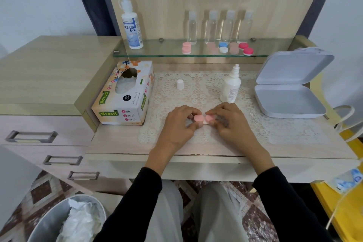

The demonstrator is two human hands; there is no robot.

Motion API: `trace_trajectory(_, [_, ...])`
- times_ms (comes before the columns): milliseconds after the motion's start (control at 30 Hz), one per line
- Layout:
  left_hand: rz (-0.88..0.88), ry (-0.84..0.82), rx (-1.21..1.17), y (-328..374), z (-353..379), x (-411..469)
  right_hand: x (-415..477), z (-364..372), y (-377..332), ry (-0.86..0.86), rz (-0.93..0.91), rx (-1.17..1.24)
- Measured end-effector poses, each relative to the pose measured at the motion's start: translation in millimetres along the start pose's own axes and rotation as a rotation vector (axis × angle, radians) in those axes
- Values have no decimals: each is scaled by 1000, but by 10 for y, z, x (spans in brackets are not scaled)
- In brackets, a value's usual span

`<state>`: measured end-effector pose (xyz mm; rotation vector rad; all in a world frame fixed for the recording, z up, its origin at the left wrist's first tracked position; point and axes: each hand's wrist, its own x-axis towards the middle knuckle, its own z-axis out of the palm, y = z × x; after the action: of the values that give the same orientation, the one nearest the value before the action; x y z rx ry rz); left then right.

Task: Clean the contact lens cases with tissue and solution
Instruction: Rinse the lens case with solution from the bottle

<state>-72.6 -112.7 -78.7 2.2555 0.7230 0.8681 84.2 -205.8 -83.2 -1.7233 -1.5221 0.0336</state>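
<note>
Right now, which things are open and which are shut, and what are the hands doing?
pink lens case: both caps on, held in both hands.
left hand: pinches its left cap.
right hand: pinches its right cap.
small solution bottle: upright, cap off.
white cap: stands apart on the lace mat.
grey box: lid up.
tissue box: open on top.
big bottle: upright, looks capped.
bin: holds crumpled tissue.
</note>
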Motion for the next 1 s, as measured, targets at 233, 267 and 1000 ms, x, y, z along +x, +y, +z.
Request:
trace_trajectory(233, [-1, 3, 5, 1, 2, 5, 15, 20, 20, 23, -52, -53])
trace_trajectory(267, [-3, 4, 4, 0, 2, 6, 14, 18, 26, 21, -53, -51])
trace_trajectory(1000, [-5, -1, 25, 25, -7, 2, 3, 68, 62, 22, -93, -171])
